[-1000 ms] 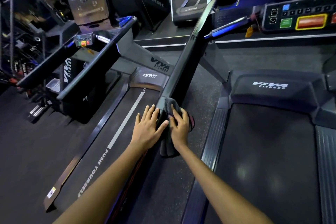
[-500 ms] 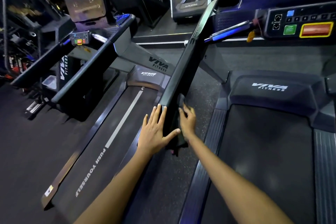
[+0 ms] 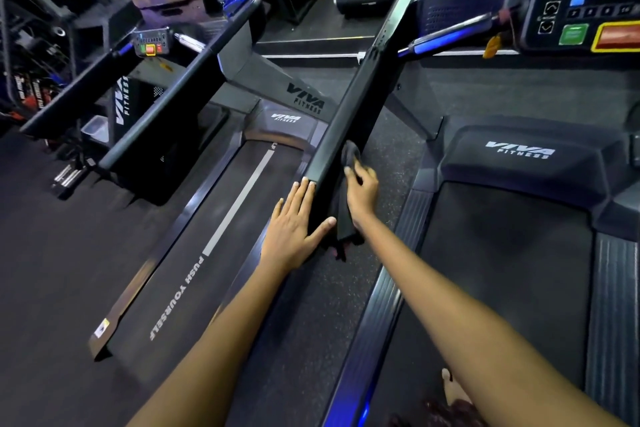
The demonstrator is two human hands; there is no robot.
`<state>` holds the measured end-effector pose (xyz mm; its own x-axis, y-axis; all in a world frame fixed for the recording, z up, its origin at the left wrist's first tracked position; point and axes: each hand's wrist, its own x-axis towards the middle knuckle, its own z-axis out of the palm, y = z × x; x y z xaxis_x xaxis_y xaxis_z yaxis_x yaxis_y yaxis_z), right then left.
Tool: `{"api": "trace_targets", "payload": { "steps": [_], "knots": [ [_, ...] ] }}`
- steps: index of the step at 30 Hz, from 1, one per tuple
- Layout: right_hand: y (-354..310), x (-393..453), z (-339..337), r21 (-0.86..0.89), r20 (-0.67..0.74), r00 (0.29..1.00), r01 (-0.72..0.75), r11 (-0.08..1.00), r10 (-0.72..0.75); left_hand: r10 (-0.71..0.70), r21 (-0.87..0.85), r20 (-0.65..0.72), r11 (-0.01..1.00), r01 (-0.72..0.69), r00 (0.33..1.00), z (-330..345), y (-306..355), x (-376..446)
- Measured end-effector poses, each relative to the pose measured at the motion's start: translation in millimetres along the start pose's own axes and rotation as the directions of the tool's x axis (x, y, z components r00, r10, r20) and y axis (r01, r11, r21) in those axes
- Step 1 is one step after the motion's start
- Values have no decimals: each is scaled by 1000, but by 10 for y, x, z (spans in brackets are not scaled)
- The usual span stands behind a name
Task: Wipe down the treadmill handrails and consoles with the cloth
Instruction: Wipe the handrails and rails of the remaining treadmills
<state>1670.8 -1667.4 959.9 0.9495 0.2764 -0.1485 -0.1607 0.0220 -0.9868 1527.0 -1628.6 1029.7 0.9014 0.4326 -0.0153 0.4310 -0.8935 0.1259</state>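
A long dark handrail (image 3: 349, 107) runs from the middle of the view up toward the console (image 3: 581, 21) at the top right. My left hand (image 3: 294, 218) rests flat on the rail's near end, fingers straight along its left side and thumb across its end. My right hand (image 3: 362, 189) presses a dark grey cloth (image 3: 349, 152) against the rail's right side. The cloth bunches above my fingers and hangs down below the rail behind my wrist.
The left treadmill's belt (image 3: 214, 246) with a white stripe lies below the rail, the right treadmill's belt (image 3: 502, 270) under my right arm. Another treadmill's two handrails (image 3: 166, 100) and small console (image 3: 152, 43) stand at the left. Speckled floor (image 3: 311, 322) runs between the machines.
My right hand has slid the cloth from the rail's near end up along its right side. My left hand has stayed at the rail's end, thumb across it.
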Motion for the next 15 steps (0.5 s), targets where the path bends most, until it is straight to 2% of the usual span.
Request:
{"api": "trace_targets", "payload": {
  "steps": [3,5,8,12,15],
  "knots": [
    [-156,58,25,-29,-8,997,71,997,-71,-29,-149,-68,989,19,997,9,-16,23],
    [-55,-94,31,-56,14,989,149,987,-148,-83,-269,-171,963,34,982,-57,12,116],
    [209,-359,-13,-19,46,991,130,991,-129,-58,-231,-248,973,-1,967,-188,69,500],
    [69,-20,-45,21,42,999,-21,1000,20,34,-134,-71,990,-44,997,-86,153,895],
    [-153,252,-18,16,10,1000,9,1000,-9,28,-85,-55,996,-33,998,42,128,926]
  ]
}}
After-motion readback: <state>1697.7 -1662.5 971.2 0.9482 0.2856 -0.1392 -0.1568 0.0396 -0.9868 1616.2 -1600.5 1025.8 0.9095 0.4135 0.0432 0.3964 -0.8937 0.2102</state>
